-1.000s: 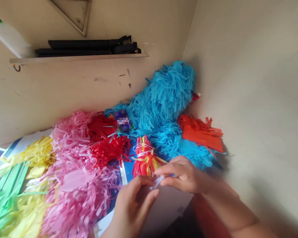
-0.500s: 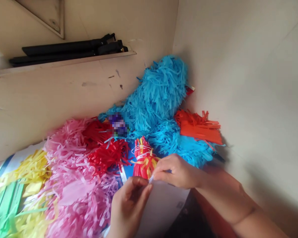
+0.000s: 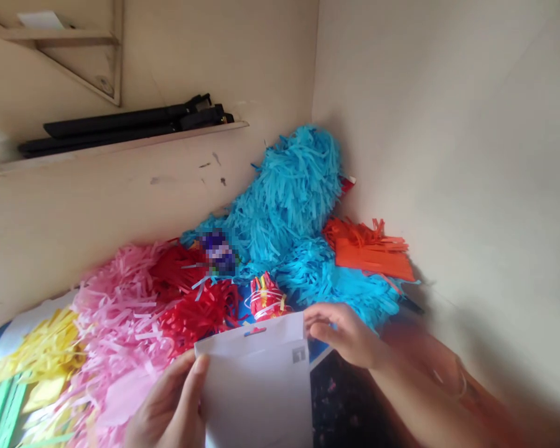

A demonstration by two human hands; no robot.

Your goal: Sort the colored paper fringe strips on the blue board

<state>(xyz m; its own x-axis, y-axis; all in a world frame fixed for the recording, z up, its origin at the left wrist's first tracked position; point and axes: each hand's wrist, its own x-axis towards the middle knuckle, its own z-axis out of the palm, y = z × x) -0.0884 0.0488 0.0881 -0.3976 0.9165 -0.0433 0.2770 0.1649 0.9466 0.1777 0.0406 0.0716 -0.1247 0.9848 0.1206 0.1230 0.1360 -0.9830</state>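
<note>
A flat white packet [image 3: 256, 386] with a hang slot near its top edge stands upright in front of me, a small grey printed square at its upper right. My left hand [image 3: 175, 398] grips its left edge, thumb on the near face and fingers behind. At the top right corner, my right hand [image 3: 338, 333] holds the edge with its fingertips. Just beyond the packet lies a bundle of red and yellow paper strips [image 3: 267, 297] wound with white string; the packet hides its lower part.
Fringed paper lies in heaps: blue [image 3: 284, 199], pink [image 3: 121, 317], red [image 3: 200, 314] and yellow [image 3: 51, 345]. Orange fringed paper [image 3: 373, 255] rests by the right wall. A blurred purple item [image 3: 219, 251] sits among them. Black objects [image 3: 135, 127] lie on the wall shelf [image 3: 205, 132].
Both hands were close together by the bundle, pinching something thin and white. Now they are apart, and the white packet is raised between them, covering the bundle's lower part. The view has tilted up.
</note>
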